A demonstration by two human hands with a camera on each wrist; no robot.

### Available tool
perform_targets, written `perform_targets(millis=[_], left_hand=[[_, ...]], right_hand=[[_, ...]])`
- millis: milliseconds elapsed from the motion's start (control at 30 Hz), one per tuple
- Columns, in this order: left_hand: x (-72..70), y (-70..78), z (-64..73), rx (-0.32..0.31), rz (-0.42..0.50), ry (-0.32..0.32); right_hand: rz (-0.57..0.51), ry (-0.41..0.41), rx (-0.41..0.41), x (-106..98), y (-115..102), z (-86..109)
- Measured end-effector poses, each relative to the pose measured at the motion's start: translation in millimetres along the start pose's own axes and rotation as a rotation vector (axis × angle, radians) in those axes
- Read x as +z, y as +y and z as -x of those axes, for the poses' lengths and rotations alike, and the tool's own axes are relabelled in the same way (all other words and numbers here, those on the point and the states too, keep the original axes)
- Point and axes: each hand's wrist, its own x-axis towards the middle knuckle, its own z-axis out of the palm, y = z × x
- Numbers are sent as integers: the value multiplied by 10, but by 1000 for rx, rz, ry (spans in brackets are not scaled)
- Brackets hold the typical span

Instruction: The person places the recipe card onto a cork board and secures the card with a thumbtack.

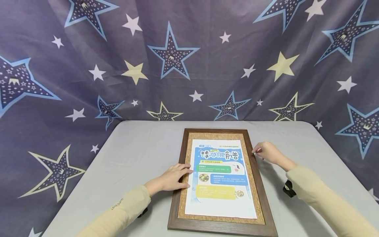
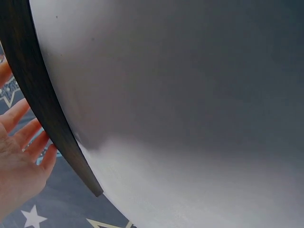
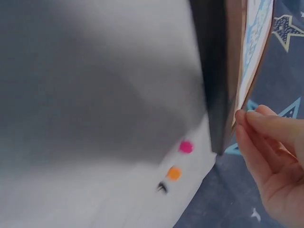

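A sheet of paper (image 1: 220,207), printed in blue, green and yellow with Chinese writing, lies on a cork board (image 1: 217,136) in a dark brown wooden frame (image 1: 223,227). My left hand (image 1: 173,177) rests across the frame's left side, fingers spread and the tips at the paper's left edge. At the frame's right side is my right hand (image 1: 268,153), thumb and forefinger brought together. In the right wrist view those fingertips (image 3: 242,116) meet by the frame. Whether something small is between them is hidden.
The board lies on a grey-covered table (image 1: 142,141). To its right, the right wrist view shows small blurred pink (image 3: 186,147), orange (image 3: 174,173) and dark (image 3: 162,187) objects. A star-patterned curtain (image 1: 189,75) hangs behind the table.
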Motion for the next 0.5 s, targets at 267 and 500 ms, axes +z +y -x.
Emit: perform_targets(millis=[267,500], left_hand=[[19,-17,5,2,-3,3],[22,-18,0,1,3,5]], right_hand=[[33,44,-40,113,-159,-218],[-27,26,30,181,-267,-376]])
